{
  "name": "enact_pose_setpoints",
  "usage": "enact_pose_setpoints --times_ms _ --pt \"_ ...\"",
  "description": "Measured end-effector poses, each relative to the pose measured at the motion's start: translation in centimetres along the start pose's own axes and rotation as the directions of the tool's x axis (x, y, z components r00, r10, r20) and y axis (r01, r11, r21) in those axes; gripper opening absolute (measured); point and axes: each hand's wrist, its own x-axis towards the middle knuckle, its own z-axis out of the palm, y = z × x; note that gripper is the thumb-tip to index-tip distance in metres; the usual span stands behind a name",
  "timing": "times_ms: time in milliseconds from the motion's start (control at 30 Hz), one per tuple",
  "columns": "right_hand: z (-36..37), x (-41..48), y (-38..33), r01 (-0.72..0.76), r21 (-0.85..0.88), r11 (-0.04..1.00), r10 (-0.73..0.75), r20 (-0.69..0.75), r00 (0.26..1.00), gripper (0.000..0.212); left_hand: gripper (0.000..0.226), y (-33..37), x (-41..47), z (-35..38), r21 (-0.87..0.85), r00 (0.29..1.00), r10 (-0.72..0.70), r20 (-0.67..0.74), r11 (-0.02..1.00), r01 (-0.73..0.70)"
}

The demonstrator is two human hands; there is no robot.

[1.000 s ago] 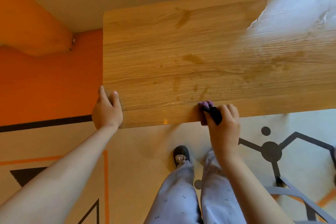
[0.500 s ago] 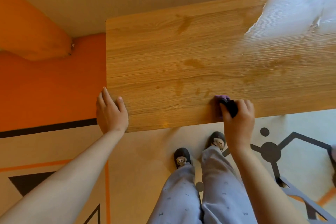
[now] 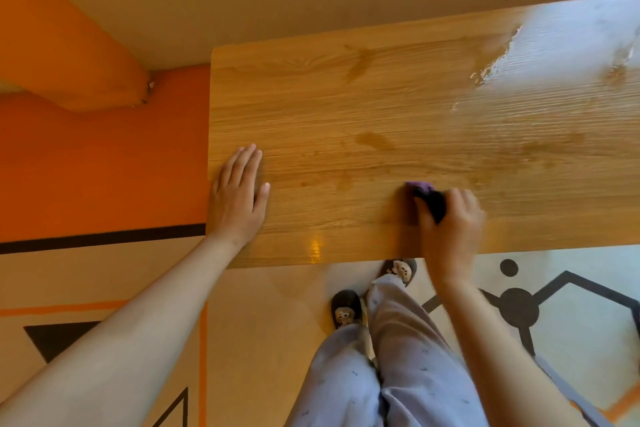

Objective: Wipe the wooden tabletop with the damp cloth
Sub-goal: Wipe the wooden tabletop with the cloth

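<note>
The wooden tabletop (image 3: 398, 114) fills the upper right of the head view, with darker damp patches and a bright wet sheen at its far right. My right hand (image 3: 450, 222) presses a small dark purple cloth (image 3: 427, 194) onto the wood near the front edge; most of the cloth is hidden under my fingers. My left hand (image 3: 239, 198) lies flat and open on the table's front left corner, fingers together and pointing away from me.
An orange wall (image 3: 97, 166) runs along the table's left end, with an orange beam (image 3: 69, 55) above it. The patterned floor (image 3: 571, 305) shows below the table's front edge, where my legs and dark slippers (image 3: 346, 308) stand.
My right hand has slid the cloth to the right and farther onto the table. My left hand has moved from gripping the front corner edge to lying flat on the tabletop.
</note>
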Motion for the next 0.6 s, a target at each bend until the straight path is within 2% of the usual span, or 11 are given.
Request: enact_pose_setpoints --times_ms 100,167,333,467,533,600 --pt "-1.6 0.8 1.9 -0.092 -0.031 0.995 0.091 -0.034 0.995 0.020 0.055 0.1 1.5 0.6 -0.060 0.995 -0.102 -0.024 0.993 0.100" --pt "-0.4 0.0 0.0 -0.068 0.002 0.998 0.068 -0.002 0.998 0.019 0.054 -0.1 1.5 0.9 -0.073 0.994 -0.105 -0.040 0.992 0.102" --pt "6.0 -2.3 -9.7 0.143 0.156 0.977 -0.172 0.196 0.965 0.013 0.050 -0.2 1.5 1.0 -0.115 0.992 -0.105 -0.072 0.989 0.096" --pt "7.9 -1.2 -12.8 0.276 0.167 0.947 -0.308 0.215 0.927 0.023 0.049 -0.2 1.5 1.0 -0.130 0.992 -0.096 -0.078 0.988 0.085" --pt "6.8 0.1 -10.5 0.243 0.151 0.958 -0.268 0.178 0.947 0.018 0.049 -0.3 1.5 1.1 -0.138 0.993 -0.090 -0.080 0.987 0.079" --pt "4.8 1.7 -7.1 0.112 0.100 0.989 -0.123 0.106 0.987 0.017 0.049 -0.3 1.5 1.1 -0.138 0.992 -0.091 -0.083 0.987 0.079"
